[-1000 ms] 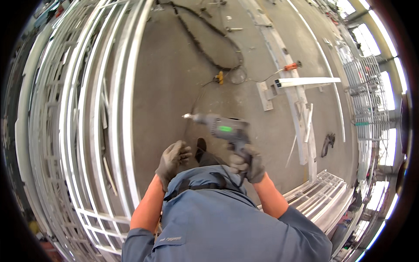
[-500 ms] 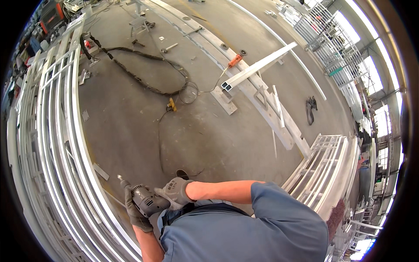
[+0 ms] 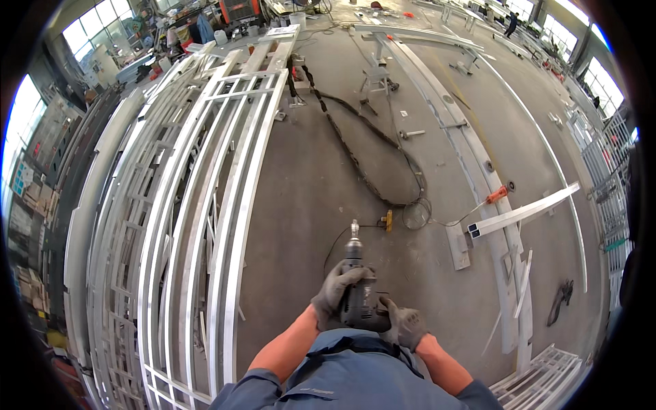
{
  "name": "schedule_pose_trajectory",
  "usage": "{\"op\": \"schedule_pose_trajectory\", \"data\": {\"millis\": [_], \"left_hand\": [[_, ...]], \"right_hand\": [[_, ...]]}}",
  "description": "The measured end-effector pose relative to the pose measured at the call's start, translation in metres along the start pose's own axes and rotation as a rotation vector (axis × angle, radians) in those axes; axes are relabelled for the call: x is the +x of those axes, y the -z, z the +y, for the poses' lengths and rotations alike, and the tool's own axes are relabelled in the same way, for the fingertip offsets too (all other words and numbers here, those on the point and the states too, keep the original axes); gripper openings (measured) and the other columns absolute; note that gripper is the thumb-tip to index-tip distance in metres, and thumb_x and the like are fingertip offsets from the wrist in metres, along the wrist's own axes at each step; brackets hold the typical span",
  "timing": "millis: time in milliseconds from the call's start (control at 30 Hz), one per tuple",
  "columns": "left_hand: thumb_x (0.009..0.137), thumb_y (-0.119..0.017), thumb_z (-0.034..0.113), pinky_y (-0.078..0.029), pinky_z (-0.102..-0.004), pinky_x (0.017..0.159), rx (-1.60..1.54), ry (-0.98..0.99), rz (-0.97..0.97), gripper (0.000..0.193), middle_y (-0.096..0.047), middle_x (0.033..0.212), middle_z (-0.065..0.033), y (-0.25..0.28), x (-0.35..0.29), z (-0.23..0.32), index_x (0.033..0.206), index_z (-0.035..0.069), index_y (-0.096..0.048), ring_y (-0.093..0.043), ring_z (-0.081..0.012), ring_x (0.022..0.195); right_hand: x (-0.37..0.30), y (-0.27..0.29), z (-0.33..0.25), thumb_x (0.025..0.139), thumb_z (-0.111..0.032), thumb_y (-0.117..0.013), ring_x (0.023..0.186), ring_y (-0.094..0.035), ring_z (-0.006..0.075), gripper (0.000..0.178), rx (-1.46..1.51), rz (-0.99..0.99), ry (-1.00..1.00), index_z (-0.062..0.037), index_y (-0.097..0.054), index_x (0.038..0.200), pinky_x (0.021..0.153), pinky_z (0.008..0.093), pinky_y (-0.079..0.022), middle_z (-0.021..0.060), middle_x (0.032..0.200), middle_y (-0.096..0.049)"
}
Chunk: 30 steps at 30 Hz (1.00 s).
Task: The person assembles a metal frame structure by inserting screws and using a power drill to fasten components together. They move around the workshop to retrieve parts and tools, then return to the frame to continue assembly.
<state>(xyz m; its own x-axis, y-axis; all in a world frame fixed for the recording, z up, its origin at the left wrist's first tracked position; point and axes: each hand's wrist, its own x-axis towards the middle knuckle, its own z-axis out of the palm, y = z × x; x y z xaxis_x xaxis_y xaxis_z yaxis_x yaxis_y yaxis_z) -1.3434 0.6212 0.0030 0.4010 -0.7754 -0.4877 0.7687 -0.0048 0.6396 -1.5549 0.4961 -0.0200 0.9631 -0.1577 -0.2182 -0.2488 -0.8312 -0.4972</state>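
A dark grey power drill (image 3: 362,306) is held in front of my body, its silver chuck (image 3: 354,239) pointing away from me. My left hand (image 3: 333,287), in a grey work glove, wraps round the drill's body from the left, behind the chuck. My right hand (image 3: 404,324), also gloved, closes on the rear of the drill at its right side. The gloves and the drill's housing partly hide the right fingers. The drill is held above the concrete floor, touching no metalwork.
Long aluminium frames (image 3: 236,273) are stacked on the left. Black wrapped cables (image 3: 355,157) loop over the floor near a yellow connector (image 3: 389,221). To the right, an orange angle grinder (image 3: 501,192) and square tubes (image 3: 526,210) rest on long beams (image 3: 478,157). A black strap (image 3: 560,303) lies farther right.
My view has turned left, bringing more of the stacked frames in. The drill has swung from pointing left to pointing straight ahead, with both hands still on it.
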Motion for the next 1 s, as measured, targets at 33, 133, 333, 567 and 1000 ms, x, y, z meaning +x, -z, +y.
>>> {"op": "schedule_pose_trajectory", "data": {"millis": [33, 133, 333, 567, 1000], "left_hand": [[0.089, -0.071, 0.019, -0.055, -0.0349, 0.085, -0.001, 0.054, -0.042, 0.049, -0.065, 0.113, -0.0142, 0.001, 0.013, -0.005, 0.128, -0.003, -0.052, -0.066, -0.0212, 0.096], [0.089, -0.071, 0.021, -0.057, -0.0335, 0.079, 0.03, 0.172, -0.051, 0.046, -0.065, 0.109, -0.0128, -0.041, 0.039, -0.008, 0.126, -0.003, -0.054, -0.066, -0.02, 0.093], [0.099, -0.062, 0.023, -0.055, -0.0385, 0.088, 0.163, 0.095, 0.065, 0.055, -0.059, 0.13, -0.0149, -0.018, 0.118, -0.055, 0.146, 0.005, -0.041, -0.065, -0.028, 0.108], [0.1, -0.058, 0.034, -0.054, -0.0405, 0.084, 0.304, 0.201, 0.371, 0.049, -0.062, 0.122, -0.0134, 0.039, 0.204, -0.087, 0.142, 0.012, -0.043, -0.065, -0.0296, 0.104], [0.089, -0.072, 0.025, -0.051, -0.0317, 0.081, 1.193, 0.447, 0.372, 0.076, -0.061, 0.117, -0.0152, -0.168, 0.314, -0.147, 0.151, 0.0, -0.035, -0.059, -0.02, 0.099]], "right_hand": [[-0.003, 0.007, 0.002, 0.081, -0.036, -0.069, 0.082, -0.071, 0.0369, 0.08, 0.038, 0.073, 0.001, -0.0016, -0.039, 0.147, 0.073, 0.0462, -0.055, 0.0215, 0.086, -0.07], [-0.023, 0.026, 0.021, 0.08, -0.039, -0.071, 0.08, -0.071, 0.0371, 0.081, 0.021, 0.035, -0.185, -0.0014, -0.041, 0.145, 0.07, 0.0468, -0.055, 0.0215, 0.083, -0.07], [-0.034, 0.031, 0.13, 0.084, -0.027, -0.068, 0.082, -0.069, 0.0389, 0.082, -0.072, -0.102, -0.447, -0.0045, -0.03, 0.153, 0.073, 0.0476, -0.054, 0.0253, 0.092, -0.069], [-0.068, 0.083, 0.345, 0.086, -0.023, -0.062, 0.09, -0.07, 0.0395, 0.066, 0.084, -0.081, -0.811, -0.0017, -0.039, 0.144, 0.078, 0.0501, -0.052, 0.0239, 0.101, -0.07], [-0.088, 0.034, 0.838, 0.088, -0.021, -0.06, 0.089, -0.071, 0.0384, 0.068, -0.119, 0.17, -1.322, -0.0083, -0.035, 0.149, 0.074, 0.0527, -0.052, 0.0219, 0.097, -0.072]]}}
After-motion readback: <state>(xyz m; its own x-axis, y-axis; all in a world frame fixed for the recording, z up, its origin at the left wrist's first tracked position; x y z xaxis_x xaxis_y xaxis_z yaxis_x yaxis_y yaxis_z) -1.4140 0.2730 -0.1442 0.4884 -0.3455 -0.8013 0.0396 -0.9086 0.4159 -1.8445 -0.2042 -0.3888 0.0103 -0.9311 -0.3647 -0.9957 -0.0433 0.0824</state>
